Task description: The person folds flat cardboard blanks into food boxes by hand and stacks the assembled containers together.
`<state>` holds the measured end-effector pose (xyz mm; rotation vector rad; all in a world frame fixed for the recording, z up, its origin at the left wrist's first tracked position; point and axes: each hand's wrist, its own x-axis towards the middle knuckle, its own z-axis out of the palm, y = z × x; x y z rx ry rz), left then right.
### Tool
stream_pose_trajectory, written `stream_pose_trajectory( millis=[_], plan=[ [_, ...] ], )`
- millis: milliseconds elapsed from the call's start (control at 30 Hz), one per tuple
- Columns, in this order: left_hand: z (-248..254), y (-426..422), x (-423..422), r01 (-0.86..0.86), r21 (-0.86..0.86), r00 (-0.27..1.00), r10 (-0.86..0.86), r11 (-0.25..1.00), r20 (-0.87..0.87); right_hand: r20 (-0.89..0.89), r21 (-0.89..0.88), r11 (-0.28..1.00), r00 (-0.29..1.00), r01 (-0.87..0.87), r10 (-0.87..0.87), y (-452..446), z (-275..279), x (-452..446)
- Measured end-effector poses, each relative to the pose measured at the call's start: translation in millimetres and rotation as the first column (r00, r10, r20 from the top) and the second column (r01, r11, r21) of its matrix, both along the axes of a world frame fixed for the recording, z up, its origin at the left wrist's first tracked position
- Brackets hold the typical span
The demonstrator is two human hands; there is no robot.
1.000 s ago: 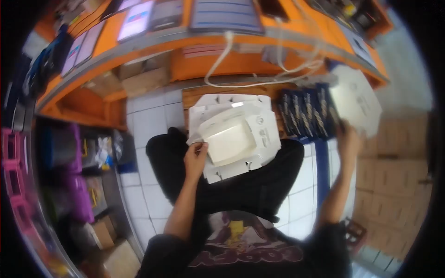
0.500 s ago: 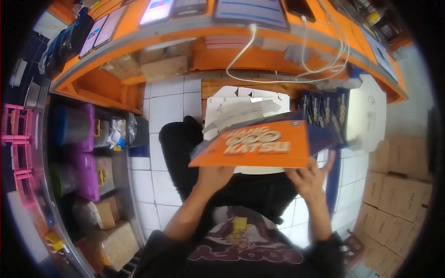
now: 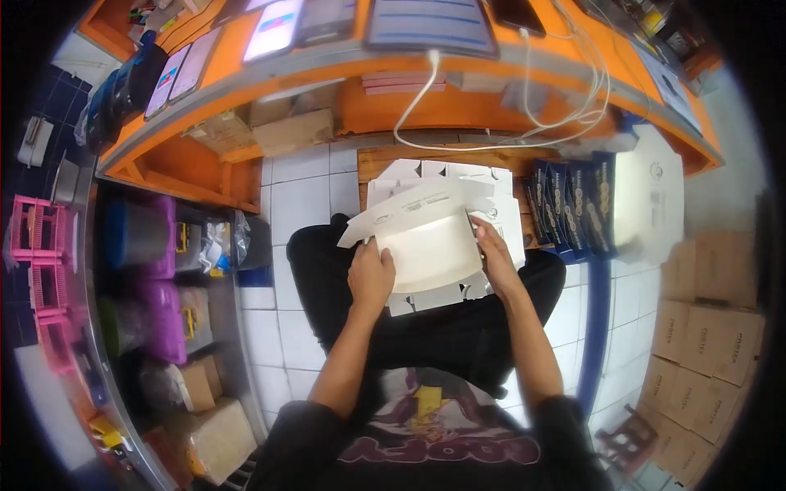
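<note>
In the head view I hold a cardboard food box (image 3: 430, 254) over my lap, its plain white inside toward me and a printed flap raised at its far side. My left hand (image 3: 372, 277) is closed on the box's left wall, with the thumb on top. At the opposite wall my right hand (image 3: 496, 258) grips the edge between thumb and fingers. Beneath the box lie flat white cardboard blanks (image 3: 509, 209) with cut tabs, on a low wooden table (image 3: 372, 168). The box's printed outside is turned away and hidden.
Several dark folded boxes (image 3: 573, 204) stand in a row at the right, beside white cardboard sheets (image 3: 651, 200). An orange counter (image 3: 327, 69) with phones, a tablet (image 3: 431, 24) and a hanging white cable (image 3: 409, 110) spans the front. Brown cartons (image 3: 696, 335) are stacked at right.
The box has turned from its orange printed face to its white inside. Both hands have moved up to its sides, and my right hand's spread fingers have closed on the edge.
</note>
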<state>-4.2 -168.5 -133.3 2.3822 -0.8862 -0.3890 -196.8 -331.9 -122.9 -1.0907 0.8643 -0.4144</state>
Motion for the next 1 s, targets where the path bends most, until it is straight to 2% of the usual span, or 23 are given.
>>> stream_pose_trajectory(
  millis=[33,100,133,200,233,267,300,333,400,433,467,500,600,633,700,733,833,933,1000],
  plan=[
    [-4,0,2,-0.001,0.000,1.000,0.001,1.000,0.000,0.036,-0.009,0.998,0.997,0.066,-0.066,4,-9,3],
    [-11,-1,3,-0.044,-0.221,0.999,0.050,0.974,0.022,-0.004,-0.036,0.998,0.998,0.057,-0.057,4,-17,6],
    [-13,-1,1,-0.042,-0.219,0.999,0.047,0.975,0.015,-0.044,-0.060,0.997,0.998,0.046,-0.049,4,-19,5],
    [-12,-1,-7,-0.230,-0.300,0.956,0.156,0.926,-0.250,-0.054,-0.093,0.993,0.996,0.072,-0.078,8,-16,6],
    [-7,-1,-11,-0.227,-0.298,0.955,0.152,0.927,-0.254,-0.139,-0.112,0.993,0.989,0.029,-0.044,7,-12,8],
    [-2,-1,-18,-0.332,-0.319,0.908,0.210,0.887,-0.363,-0.222,-0.127,0.992,0.975,-0.017,-0.012,6,-11,9],
    [2,-1,-21,-0.436,-0.326,0.845,0.258,0.839,-0.468,-0.224,-0.128,0.992,0.974,-0.014,-0.016,6,-15,9],
    [0,2,-22,-0.435,-0.324,0.845,0.256,0.840,-0.471,-0.184,-0.154,0.988,0.982,0.017,-0.045,7,-21,10],
    [-2,5,-22,-0.527,-0.401,0.730,0.157,0.750,-0.665,-0.144,-0.178,0.983,0.987,0.046,-0.073,8,-18,13],
    [-2,5,-23,-0.529,-0.399,0.728,0.159,0.749,-0.667,-0.166,-0.101,0.994,0.984,0.050,-0.067,9,-9,15],
    [-3,2,-24,-0.567,-0.449,0.703,0.122,0.691,-0.701,-0.187,-0.023,0.998,0.981,0.055,-0.059,9,-4,16],
    [-2,1,-25,-0.604,-0.493,0.678,0.080,0.626,-0.730,-0.189,-0.022,0.998,0.980,0.053,-0.057,9,-5,16],
    [-15,5,-15,-0.603,-0.457,0.647,0.066,0.653,-0.759,-0.181,0.002,1.000,0.983,0.025,-0.024,5,-16,12],
    [-22,5,-12,-0.602,-0.471,0.655,0.061,0.645,-0.753,-0.208,-0.075,0.997,0.978,-0.009,-0.007,3,-22,12],
    [-34,6,-8,-0.653,-0.403,0.577,0.078,0.642,-0.813,-0.224,-0.190,0.980,0.975,-0.050,0.006,-1,-44,12],
    [-33,6,-5,-0.644,-0.423,0.590,0.061,0.638,-0.805,-0.271,-0.183,0.980,0.962,-0.072,0.020,-2,-35,17],
    [-30,12,-2,-0.688,-0.344,0.435,-0.016,0.639,-0.900,-0.300,-0.210,0.973,0.954,-0.093,0.027,-7,-33,19],
    [-28,15,-1,-0.682,-0.356,0.434,-0.039,0.639,-0.900,-0.412,-0.224,0.956,0.907,-0.191,0.084,-9,-24,22],
    [-23,13,0,-0.696,-0.376,0.448,-0.038,0.612,-0.893,-0.439,-0.421,0.869,0.897,-0.260,0.055,-13,-35,18]
  ],
)
